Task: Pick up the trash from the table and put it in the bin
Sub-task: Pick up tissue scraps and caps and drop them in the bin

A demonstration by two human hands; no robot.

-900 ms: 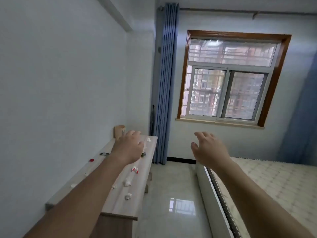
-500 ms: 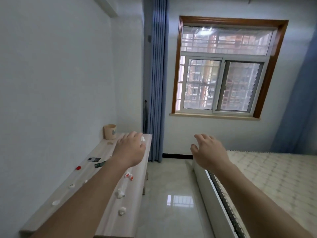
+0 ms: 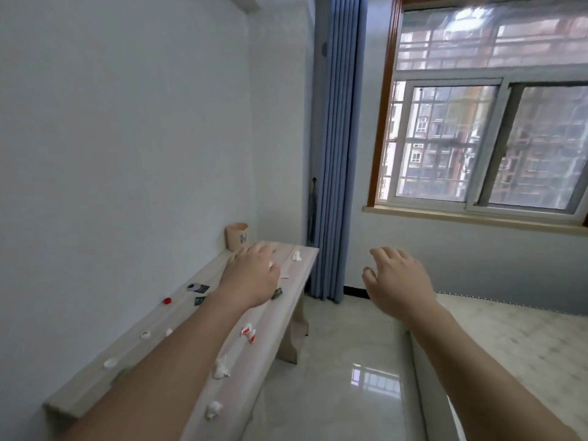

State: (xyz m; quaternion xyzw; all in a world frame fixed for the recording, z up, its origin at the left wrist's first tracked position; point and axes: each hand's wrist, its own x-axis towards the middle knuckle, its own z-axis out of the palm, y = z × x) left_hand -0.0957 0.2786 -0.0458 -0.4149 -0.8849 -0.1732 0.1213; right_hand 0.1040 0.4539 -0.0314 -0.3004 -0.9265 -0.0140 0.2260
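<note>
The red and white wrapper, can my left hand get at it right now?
Probably yes: the red and white wrapper lies uncovered beside the forearm, and the left hand hovers over the table.

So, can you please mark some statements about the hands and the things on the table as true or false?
1. The left hand and the right hand both hold nothing. True.
2. The beige cup stands at the near end of the table. False: it stands at the far end, by the wall.
3. A red bottle cap lies on the table. True.
4. The right hand hangs over the table. False: it hangs over the floor; the left hand is over the table.
5. The blue curtain covers the window. False: it is gathered to the left of the window.
</note>
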